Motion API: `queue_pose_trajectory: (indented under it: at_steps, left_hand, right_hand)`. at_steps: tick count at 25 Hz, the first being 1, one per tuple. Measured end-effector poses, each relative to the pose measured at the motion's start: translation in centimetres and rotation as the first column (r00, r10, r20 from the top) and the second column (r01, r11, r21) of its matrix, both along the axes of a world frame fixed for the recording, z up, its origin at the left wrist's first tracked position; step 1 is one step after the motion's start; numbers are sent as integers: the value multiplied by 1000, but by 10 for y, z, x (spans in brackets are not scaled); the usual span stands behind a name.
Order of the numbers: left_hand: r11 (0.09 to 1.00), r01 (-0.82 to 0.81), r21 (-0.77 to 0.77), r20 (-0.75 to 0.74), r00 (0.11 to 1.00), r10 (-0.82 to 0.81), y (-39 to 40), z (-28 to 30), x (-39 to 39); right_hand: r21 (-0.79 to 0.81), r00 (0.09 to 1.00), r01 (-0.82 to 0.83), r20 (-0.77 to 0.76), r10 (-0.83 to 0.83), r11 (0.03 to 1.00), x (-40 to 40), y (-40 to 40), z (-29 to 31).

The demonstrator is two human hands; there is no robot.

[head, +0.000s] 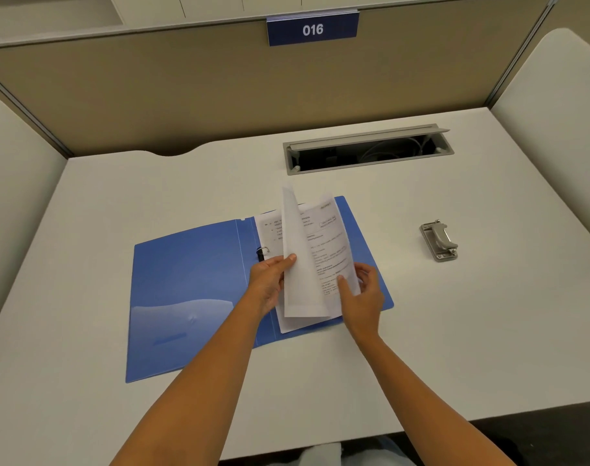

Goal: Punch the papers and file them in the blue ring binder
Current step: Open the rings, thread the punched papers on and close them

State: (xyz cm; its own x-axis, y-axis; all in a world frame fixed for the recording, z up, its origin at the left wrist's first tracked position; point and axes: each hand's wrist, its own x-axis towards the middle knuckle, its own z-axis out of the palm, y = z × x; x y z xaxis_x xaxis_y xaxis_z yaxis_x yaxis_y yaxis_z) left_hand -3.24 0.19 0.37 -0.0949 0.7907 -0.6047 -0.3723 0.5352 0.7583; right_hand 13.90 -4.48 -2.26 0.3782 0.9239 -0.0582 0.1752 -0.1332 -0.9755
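The blue ring binder (186, 290) lies open on the white desk, its metal ring (262, 253) showing at the spine. Printed papers (324, 250) are over the binder's right half. My left hand (270, 280) pinches the left edge of a top sheet (300, 284) that is lifted and curled upward. My right hand (364, 294) grips the right edge of the printed sheets, thumb on top. More paper lies flat beneath them on the binder. A grey metal hole punch (439, 240) sits apart on the desk to the right.
An open grey cable tray (367, 149) is sunk into the desk behind the binder. Beige partition walls enclose the desk at the back and both sides, with a blue sign "016" (312, 29) on top. The desk's front edge runs near my body.
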Motion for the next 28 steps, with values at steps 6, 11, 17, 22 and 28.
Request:
queue_pose_trajectory:
  at_steps: [6,11,17,22,28]
  left_hand:
    - [986,-162,-47,-100,983,157,-14,-2,-63]
    - [948,-299,-108,-259,929,264,-35,-10,-123]
    - [933,-337,-125,-463,852,245,-58,-23,-169]
    - [908,-405,-107,-730,652,205,-61,-18,-169]
    - [934,-356,-36,-897,423,127,-35,-4,-130]
  right_hand:
    - [-142,989,145,33,-142,979,20,-4,-14]
    - [-219,988,147,73,-134,965,29,-2,-23]
    - [-250,985,150,115,-125,956,28,3,-27]
    - [-260,987,135,122,-106,956,26,4,-25]
    - [-132,990,103,106,-90,986,20,5,-14]
